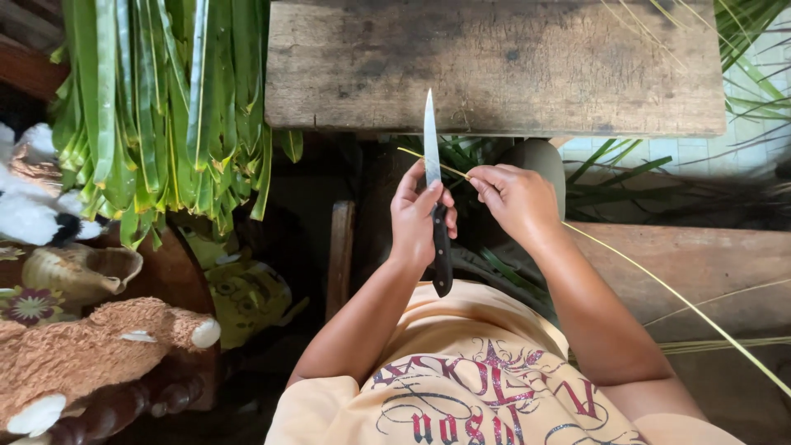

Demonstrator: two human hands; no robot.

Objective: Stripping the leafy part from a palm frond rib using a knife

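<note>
My left hand [418,216] is clenched around the dark handle of a knife [434,191], its narrow blade pointing away from me toward the edge of the wooden desk [494,66]. My right hand [515,200] pinches a thin yellow-green leaf strip [651,276] between fingers and thumb; its short end crosses just behind the blade near my left fingers, and the long end trails off past my right forearm toward the lower right. Both hands sit close together in front of my chest, below the desk's near edge. A thick bundle of green leaves [165,107] hangs at the upper left, and a brown plush toy [91,354] lies at the lower left.
</note>
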